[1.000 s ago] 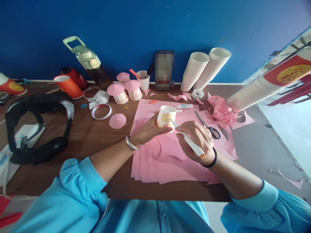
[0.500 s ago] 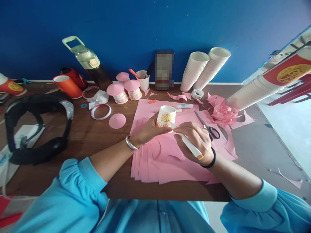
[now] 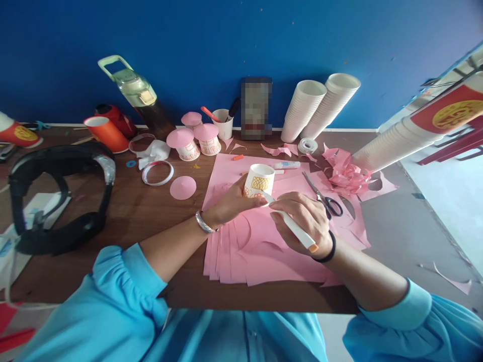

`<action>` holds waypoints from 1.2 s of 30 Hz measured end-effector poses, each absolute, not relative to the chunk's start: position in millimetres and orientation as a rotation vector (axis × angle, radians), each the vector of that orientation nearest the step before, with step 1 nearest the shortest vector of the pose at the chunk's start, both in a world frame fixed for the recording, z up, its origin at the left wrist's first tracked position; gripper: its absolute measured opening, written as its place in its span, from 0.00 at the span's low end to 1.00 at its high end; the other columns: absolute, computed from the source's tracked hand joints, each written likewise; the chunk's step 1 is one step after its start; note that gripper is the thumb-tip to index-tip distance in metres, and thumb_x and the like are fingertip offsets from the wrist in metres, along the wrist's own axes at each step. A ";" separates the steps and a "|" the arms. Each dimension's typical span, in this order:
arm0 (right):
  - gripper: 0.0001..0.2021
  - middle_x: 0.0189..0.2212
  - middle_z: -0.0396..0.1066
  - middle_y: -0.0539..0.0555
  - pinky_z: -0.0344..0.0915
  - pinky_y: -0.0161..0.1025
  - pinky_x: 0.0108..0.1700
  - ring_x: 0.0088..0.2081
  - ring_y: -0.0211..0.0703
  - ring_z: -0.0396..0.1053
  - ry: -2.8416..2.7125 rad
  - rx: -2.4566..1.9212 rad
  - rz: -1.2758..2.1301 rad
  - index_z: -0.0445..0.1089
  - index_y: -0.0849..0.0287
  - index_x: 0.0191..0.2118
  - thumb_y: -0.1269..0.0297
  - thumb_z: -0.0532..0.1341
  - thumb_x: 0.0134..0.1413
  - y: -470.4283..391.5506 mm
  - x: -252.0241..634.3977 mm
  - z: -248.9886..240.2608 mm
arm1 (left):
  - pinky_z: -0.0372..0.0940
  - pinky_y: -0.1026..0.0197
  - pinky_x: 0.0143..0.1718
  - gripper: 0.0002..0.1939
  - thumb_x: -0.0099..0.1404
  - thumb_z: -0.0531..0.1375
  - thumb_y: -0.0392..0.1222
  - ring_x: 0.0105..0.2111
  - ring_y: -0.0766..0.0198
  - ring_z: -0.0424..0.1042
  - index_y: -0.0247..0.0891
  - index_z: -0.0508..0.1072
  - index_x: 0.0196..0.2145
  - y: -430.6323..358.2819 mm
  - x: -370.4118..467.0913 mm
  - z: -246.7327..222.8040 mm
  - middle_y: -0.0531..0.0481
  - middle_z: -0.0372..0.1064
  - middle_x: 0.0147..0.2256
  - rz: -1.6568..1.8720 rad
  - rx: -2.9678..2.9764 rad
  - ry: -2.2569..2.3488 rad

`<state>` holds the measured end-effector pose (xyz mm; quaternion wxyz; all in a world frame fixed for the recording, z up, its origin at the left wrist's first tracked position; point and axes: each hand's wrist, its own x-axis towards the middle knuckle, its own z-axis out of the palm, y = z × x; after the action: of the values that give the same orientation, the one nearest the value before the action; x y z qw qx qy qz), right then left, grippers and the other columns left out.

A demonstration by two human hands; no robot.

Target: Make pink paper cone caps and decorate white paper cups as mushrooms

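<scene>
While holding the cup (image 3: 259,182) in a curled left hand (image 3: 237,199), probably drawing with the marker (image 3: 299,233) pinched in the right hand (image 3: 306,215); for next strokes, hold the cup firmly.

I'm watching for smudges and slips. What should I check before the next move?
1. Left hand has hold of the paper cup: ok, fingers around its side.
2. Cup's open end faces up: ok.
3. Right hand grips the marker: ok.
4. Marker tip touches the cup: cannot tell; it shows near the lower edge of the yellow grid.
5. Scissors well away from the right hand: not ok, they lie close beside it, partly hidden.
6. Yellow ink dry: cannot tell.
</scene>
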<state>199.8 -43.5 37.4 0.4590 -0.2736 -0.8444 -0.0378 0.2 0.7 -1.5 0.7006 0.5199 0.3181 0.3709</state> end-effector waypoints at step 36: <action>0.12 0.33 0.77 0.53 0.74 0.38 0.32 0.32 0.43 0.76 -2.090 -0.699 -0.106 0.68 0.57 0.51 0.74 0.60 0.63 -44.0 197.7 35.4 | 0.65 0.48 0.53 0.37 0.56 0.74 0.52 0.56 0.45 0.69 0.40 0.66 0.58 0.2 2.6 4.3 0.41 0.71 0.54 0.833 1.152 0.729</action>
<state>197.7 -44.0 35.4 0.4507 -0.2828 -0.8456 -0.0429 2.6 0.2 4.3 0.6975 0.5169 0.3267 0.3737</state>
